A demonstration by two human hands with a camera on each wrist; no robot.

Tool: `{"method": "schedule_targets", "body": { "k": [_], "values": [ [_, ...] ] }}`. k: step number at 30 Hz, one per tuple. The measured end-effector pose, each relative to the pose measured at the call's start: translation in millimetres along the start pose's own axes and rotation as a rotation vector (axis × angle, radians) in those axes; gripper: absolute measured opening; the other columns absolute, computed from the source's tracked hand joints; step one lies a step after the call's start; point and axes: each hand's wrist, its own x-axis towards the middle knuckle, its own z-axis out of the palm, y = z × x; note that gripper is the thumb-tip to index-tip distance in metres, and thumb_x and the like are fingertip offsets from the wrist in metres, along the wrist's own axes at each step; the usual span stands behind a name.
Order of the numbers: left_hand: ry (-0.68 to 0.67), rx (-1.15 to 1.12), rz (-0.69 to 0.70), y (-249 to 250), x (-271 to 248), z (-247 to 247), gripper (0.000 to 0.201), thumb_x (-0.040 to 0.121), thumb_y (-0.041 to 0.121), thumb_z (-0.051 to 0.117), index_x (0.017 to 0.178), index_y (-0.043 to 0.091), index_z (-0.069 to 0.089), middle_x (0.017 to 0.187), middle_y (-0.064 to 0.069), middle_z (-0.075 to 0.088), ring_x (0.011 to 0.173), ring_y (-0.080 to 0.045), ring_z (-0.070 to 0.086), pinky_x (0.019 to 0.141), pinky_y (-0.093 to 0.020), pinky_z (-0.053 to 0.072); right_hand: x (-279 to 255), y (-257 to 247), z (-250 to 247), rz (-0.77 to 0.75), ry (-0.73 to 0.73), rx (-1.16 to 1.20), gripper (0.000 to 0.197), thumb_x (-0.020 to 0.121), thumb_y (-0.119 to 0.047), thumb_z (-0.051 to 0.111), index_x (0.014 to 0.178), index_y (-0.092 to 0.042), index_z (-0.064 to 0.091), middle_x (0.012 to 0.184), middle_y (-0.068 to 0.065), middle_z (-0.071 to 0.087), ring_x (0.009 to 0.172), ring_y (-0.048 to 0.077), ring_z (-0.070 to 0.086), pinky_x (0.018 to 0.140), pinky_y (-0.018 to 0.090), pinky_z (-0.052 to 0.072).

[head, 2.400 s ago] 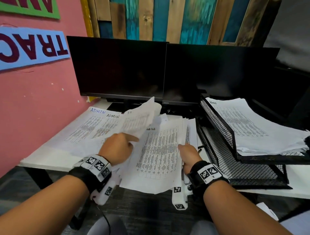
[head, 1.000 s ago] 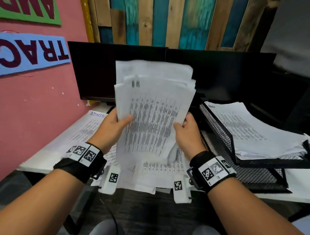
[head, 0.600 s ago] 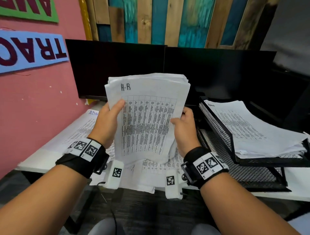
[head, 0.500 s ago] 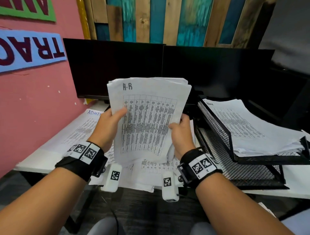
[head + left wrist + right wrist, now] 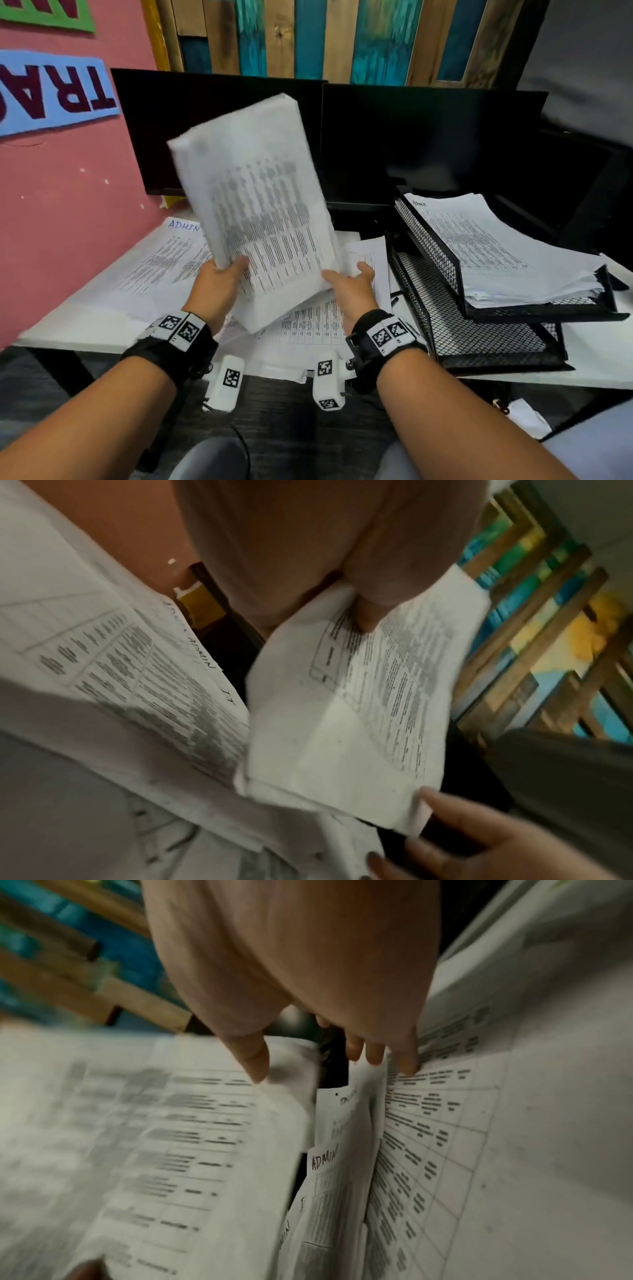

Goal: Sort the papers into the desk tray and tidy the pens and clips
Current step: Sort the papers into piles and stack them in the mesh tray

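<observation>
Left hand: [image 5: 219, 291] nearest, left of centre; thumb on the printed face and fingers [image 5: 368, 615] curled behind the lower left edge of the held stack, gripping it.
Right hand: [image 5: 349, 286] just right of the stack's lower right corner; fingers [image 5: 375, 1053] straight and spread, thumb lying near the sheet edge, nothing clasped; whether it touches the stack cannot be told.
Held stack: [image 5: 260, 205] thick bundle of printed table sheets, raised above the desk, tilted with its top leaning left, blurred.
Loose papers: [image 5: 315, 325] printed sheets lying overlapped on the desk beneath both hands, some overhanging the near edge.
Admin sheets: [image 5: 161, 260] flat on the desk to the left, headed "ADMIN" in blue handwriting.
Desk: [image 5: 68, 329] white top, beside a pink wall.
Desk tray: [image 5: 428, 240] black mesh, two tiers, at the right; lower tier shows bare mesh.
Tray papers: [image 5: 486, 243] pile in the upper tier, top sheet headed "Admin", edges uneven.
Monitors: [image 5: 411, 144] two dark screens side by side at the back.
</observation>
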Motion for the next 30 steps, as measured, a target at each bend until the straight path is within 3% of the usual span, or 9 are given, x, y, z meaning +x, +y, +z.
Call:
{"method": "schedule_targets", "body": {
  "k": [2, 4, 7, 12, 16, 21, 24, 28, 30],
  "values": [
    [0.032, -0.077, -0.079, -5, 9, -3, 0.053, 0.087, 0.049, 0.071, 0.116, 0.006, 0.065, 0.108, -0.01, 0.077, 0.102, -0.03, 0.073, 0.095, -0.051, 0.057, -2, 3, -1, 0.109, -0.08, 0.13, 0.084, 0.09, -0.023, 0.075, 0.156, -0.026, 0.023, 0.139, 0.011, 0.058, 0.12, 0.03, 0.062, 0.094, 0.044, 0.053],
    [0.0, -0.086, -0.091, -2, 6, 2, 0.042, 0.095, 0.043, 0.066, 0.112, 0.005, 0.065, 0.105, -0.011, 0.078, 0.1, -0.033, 0.074, 0.095, -0.055, 0.056, -10, 0, 1, 0.165, -0.185, 0.28, 0.053, 0.097, -0.021, 0.068, 0.144, -0.01, 0.046, 0.133, 0.022, 0.065, 0.115, 0.036, 0.069, 0.084, 0.046, 0.061],
    [-0.13, -0.036, -0.081, 5, -11, 13, 0.022, 0.106, 0.026, 0.055, 0.106, 0.008, 0.068, 0.101, -0.008, 0.079, 0.099, -0.032, 0.074, 0.09, -0.05, 0.059, -13, -2, 6, 0.141, -0.206, 0.344, 0.02, 0.104, -0.014, 0.057, 0.123, -0.012, 0.063, 0.124, 0.016, 0.071, 0.113, 0.032, 0.068, 0.089, 0.047, 0.059],
    [-0.365, 0.095, -0.022, 3, -29, 9, 0.022, 0.105, 0.033, 0.055, 0.111, 0.017, 0.07, 0.098, -0.003, 0.081, 0.085, -0.025, 0.078, 0.09, -0.048, 0.06, -6, -4, -10, 0.142, -0.073, 0.258, 0.017, 0.102, -0.013, 0.056, 0.112, -0.011, 0.069, 0.117, 0.014, 0.074, 0.108, 0.035, 0.07, 0.098, 0.052, 0.055],
    [-0.363, 0.418, 0.104, -10, -26, -17, 0.033, 0.087, 0.063, 0.063, 0.103, 0.036, 0.074, 0.099, 0.017, 0.078, 0.09, -0.015, 0.075, 0.093, -0.043, 0.054, -3, -5, -48, 0.101, 0.05, 0.212, 0.025, 0.096, -0.016, 0.061, 0.119, -0.008, 0.066, 0.128, 0.023, 0.068, 0.117, 0.043, 0.066, 0.1, 0.057, 0.054],
    [-0.293, 0.826, 0.197, -38, -16, -49, 0.018, 0.094, 0.053, 0.066, 0.104, 0.039, 0.07, 0.118, 0.015, 0.068, 0.105, -0.014, 0.064, 0.093, -0.038, 0.046, -12, 0, -116, 0.104, 0.111, 0.345, 0.025, 0.104, -0.015, 0.055, 0.125, -0.011, 0.067, 0.119, 0.014, 0.075, 0.111, 0.033, 0.07, 0.097, 0.05, 0.055],
    [-0.297, 0.817, 0.152, -65, -3, -67, 0.049, 0.079, 0.072, 0.068, 0.11, 0.035, 0.071, 0.128, 0.002, 0.068, 0.113, -0.021, 0.061, 0.098, -0.043, 0.045, -22, 9, -149, 0.088, 0.178, 0.315, 0.025, 0.101, -0.015, 0.061, 0.123, -0.004, 0.068, 0.115, 0.015, 0.076, 0.105, 0.032, 0.072, 0.085, 0.043, 0.059],
    [-0.285, 0.774, 0.144, -115, 14, -85, 0.116, 0.058, 0.087, 0.061, 0.147, 0.012, 0.055, 0.134, -0.012, 0.06, 0.133, -0.039, 0.051, 0.105, -0.05, 0.039, -31, 17, -187, 0.03, 0.218, 0.276, 0.025, 0.1, -0.003, 0.058, 0.122, 0.005, 0.065, 0.119, 0.023, 0.072, 0.106, 0.036, 0.07, 0.096, 0.052, 0.055],
    [-0.32, 0.928, 0.179, -119, 10, -85, 0.092, 0.072, 0.075, 0.066, 0.146, 0.021, 0.054, 0.132, -0.001, 0.057, 0.132, -0.032, 0.051, 0.108, -0.048, 0.041, -33, 19, -206, 0.03, 0.244, 0.256, 0.029, 0.097, -0.003, 0.06, 0.123, 0.01, 0.062, 0.124, 0.028, 0.069, 0.109, 0.04, 0.069, 0.103, 0.058, 0.051]
  ]
}}
